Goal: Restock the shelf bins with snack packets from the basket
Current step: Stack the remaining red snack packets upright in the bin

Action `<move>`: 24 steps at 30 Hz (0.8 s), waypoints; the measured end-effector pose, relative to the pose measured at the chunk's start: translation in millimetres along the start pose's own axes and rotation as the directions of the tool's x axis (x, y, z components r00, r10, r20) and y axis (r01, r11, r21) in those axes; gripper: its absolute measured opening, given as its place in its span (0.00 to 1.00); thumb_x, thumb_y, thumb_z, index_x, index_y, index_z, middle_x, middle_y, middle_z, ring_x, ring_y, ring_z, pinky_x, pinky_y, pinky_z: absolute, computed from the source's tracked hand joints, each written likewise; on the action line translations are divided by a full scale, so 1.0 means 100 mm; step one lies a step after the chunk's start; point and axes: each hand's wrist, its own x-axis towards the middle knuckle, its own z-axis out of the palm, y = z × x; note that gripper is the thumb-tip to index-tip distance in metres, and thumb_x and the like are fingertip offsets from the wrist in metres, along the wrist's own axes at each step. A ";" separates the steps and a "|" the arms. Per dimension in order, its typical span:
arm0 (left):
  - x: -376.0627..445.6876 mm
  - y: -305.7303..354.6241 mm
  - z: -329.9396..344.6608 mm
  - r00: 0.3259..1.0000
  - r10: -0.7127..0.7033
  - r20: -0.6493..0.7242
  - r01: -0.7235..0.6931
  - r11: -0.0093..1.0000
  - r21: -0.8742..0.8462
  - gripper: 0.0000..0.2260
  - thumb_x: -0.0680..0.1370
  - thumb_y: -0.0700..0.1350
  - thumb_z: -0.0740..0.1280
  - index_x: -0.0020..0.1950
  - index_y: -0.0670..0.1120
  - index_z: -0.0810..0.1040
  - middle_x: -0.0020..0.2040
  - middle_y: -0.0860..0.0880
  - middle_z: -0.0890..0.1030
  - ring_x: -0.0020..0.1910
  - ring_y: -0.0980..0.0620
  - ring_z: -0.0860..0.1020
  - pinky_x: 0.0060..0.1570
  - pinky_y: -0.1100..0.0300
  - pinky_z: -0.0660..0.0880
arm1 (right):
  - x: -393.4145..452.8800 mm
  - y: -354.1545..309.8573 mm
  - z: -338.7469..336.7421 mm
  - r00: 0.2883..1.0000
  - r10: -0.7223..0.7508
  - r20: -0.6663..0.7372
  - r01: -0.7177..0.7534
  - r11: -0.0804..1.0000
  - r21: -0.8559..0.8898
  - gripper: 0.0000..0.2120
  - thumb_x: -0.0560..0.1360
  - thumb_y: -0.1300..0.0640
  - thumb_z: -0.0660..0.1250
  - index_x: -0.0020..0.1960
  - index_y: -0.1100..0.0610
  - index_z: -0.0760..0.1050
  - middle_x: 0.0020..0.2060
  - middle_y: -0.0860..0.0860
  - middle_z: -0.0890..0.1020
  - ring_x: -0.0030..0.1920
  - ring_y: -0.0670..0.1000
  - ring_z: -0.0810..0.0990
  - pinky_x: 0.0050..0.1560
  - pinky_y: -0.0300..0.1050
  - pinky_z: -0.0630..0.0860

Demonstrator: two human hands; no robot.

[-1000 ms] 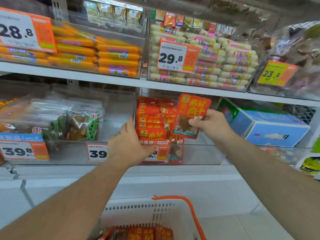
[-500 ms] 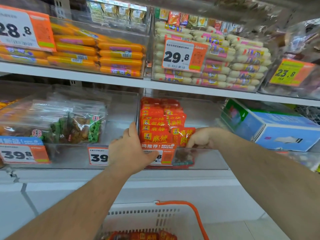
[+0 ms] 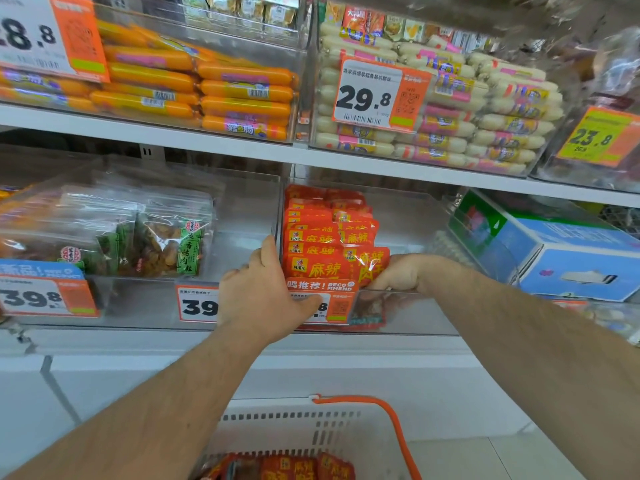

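Left hand (image 3: 266, 299) grips the front wall of the clear bin (image 3: 408, 311), thumb across its label. Red snack packets (image 3: 320, 251) stand stacked inside. Right hand (image 3: 398, 273) curls around the front packet (image 3: 369, 268) in the bin.

1. Upper shelf, left corner — a price tag (image 3: 38, 36) reads "28.8", its first digit cut by the frame edge.
2. Upper shelf, middle — a white-and-orange tag (image 3: 375, 95) reads "29.8" above a barcode.
3. Upper shelf, right edge: a yellow tag (image 3: 597, 136) reads "23.8".
4. Lower shelf, left edge: a tag (image 3: 41, 296) reads "39.8".
5. Lower shelf, middle: a tag (image 3: 197, 304) shows "39", the rest hidden behind a hand.
6. On the red packets' bin front, an orange label (image 3: 320, 285) reads "RECOMMEND".
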 end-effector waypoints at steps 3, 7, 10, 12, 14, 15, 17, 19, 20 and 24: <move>0.00 0.00 0.01 1.000 0.001 -0.007 -0.001 1.000 -0.006 0.46 0.65 0.73 0.68 0.72 0.49 0.57 0.64 0.51 0.76 0.59 0.49 0.78 0.60 0.50 0.73 | 0.05 0.03 0.00 0.992 -0.075 -0.105 0.082 0.995 0.062 0.16 0.60 0.54 0.79 0.47 0.56 0.83 0.44 0.55 0.86 0.40 0.52 0.82 0.44 0.45 0.76; 0.00 -0.01 0.02 1.000 -0.002 -0.004 0.002 1.000 0.002 0.46 0.65 0.74 0.67 0.71 0.49 0.58 0.63 0.51 0.76 0.58 0.49 0.79 0.59 0.50 0.73 | 0.09 0.05 -0.01 0.923 -0.167 -0.346 0.246 0.949 0.197 0.17 0.62 0.65 0.80 0.48 0.55 0.81 0.45 0.54 0.86 0.44 0.54 0.84 0.47 0.48 0.82; -0.01 0.00 0.02 1.000 -0.006 -0.001 0.006 1.000 0.009 0.46 0.64 0.74 0.67 0.72 0.48 0.57 0.63 0.51 0.76 0.59 0.49 0.78 0.60 0.50 0.73 | 0.08 0.05 -0.02 0.891 -0.142 -0.431 0.252 0.945 0.210 0.16 0.65 0.63 0.80 0.48 0.53 0.78 0.41 0.53 0.85 0.38 0.50 0.83 0.30 0.36 0.75; -0.01 0.01 0.02 1.000 -0.005 0.000 0.005 1.000 0.014 0.47 0.65 0.74 0.67 0.72 0.48 0.57 0.64 0.51 0.76 0.59 0.48 0.78 0.60 0.50 0.73 | 0.08 0.05 -0.04 0.886 -0.116 -0.448 0.224 0.954 0.197 0.16 0.63 0.59 0.82 0.46 0.52 0.79 0.43 0.51 0.85 0.44 0.52 0.82 0.39 0.40 0.75; -0.01 0.01 0.02 1.000 -0.008 0.004 0.008 1.000 0.018 0.47 0.65 0.74 0.67 0.72 0.48 0.56 0.64 0.51 0.76 0.60 0.49 0.78 0.60 0.50 0.72 | 0.09 0.03 -0.04 0.908 -0.081 -0.410 0.178 0.963 0.204 0.16 0.64 0.58 0.81 0.47 0.52 0.78 0.44 0.49 0.82 0.48 0.52 0.79 0.48 0.45 0.73; -0.01 0.00 0.02 1.000 -0.009 0.004 0.009 1.000 0.018 0.47 0.64 0.74 0.67 0.72 0.48 0.57 0.64 0.51 0.76 0.59 0.49 0.78 0.60 0.50 0.72 | 0.08 0.02 -0.03 0.925 -0.068 -0.374 0.158 0.964 0.214 0.16 0.66 0.59 0.80 0.48 0.52 0.76 0.43 0.49 0.80 0.48 0.52 0.77 0.47 0.45 0.71; -0.02 0.00 0.03 1.000 -0.001 -0.014 0.002 1.000 0.023 0.46 0.64 0.75 0.67 0.71 0.48 0.58 0.62 0.51 0.76 0.58 0.49 0.78 0.59 0.51 0.73 | 0.12 0.00 -0.01 0.942 -0.058 -0.331 0.148 0.956 0.253 0.16 0.66 0.62 0.79 0.50 0.55 0.77 0.45 0.52 0.82 0.48 0.54 0.78 0.43 0.45 0.72; -0.02 -0.02 0.03 0.999 0.019 -0.038 -0.018 0.999 0.034 0.46 0.64 0.75 0.66 0.71 0.47 0.59 0.61 0.51 0.77 0.57 0.48 0.79 0.57 0.52 0.73 | 0.17 -0.02 0.00 0.934 -0.044 -0.354 0.173 0.924 0.340 0.25 0.59 0.65 0.82 0.54 0.61 0.79 0.49 0.57 0.84 0.48 0.56 0.82 0.45 0.48 0.80; -0.02 -0.02 0.03 0.999 0.026 -0.044 -0.025 0.999 0.037 0.46 0.64 0.75 0.66 0.70 0.47 0.59 0.61 0.51 0.77 0.57 0.49 0.79 0.57 0.52 0.73 | 0.23 0.01 0.00 0.933 -0.033 -0.359 0.180 0.906 0.383 0.36 0.51 0.65 0.85 0.57 0.63 0.77 0.49 0.58 0.84 0.48 0.58 0.84 0.47 0.52 0.82; -0.01 -0.03 0.05 0.998 0.032 -0.051 -0.030 0.999 0.035 0.45 0.65 0.75 0.66 0.70 0.47 0.59 0.60 0.51 0.77 0.57 0.49 0.79 0.57 0.52 0.73 | 0.28 0.01 0.02 0.930 -0.133 -0.342 0.262 0.893 0.367 0.50 0.48 0.69 0.83 0.65 0.60 0.63 0.49 0.59 0.83 0.46 0.58 0.84 0.40 0.51 0.82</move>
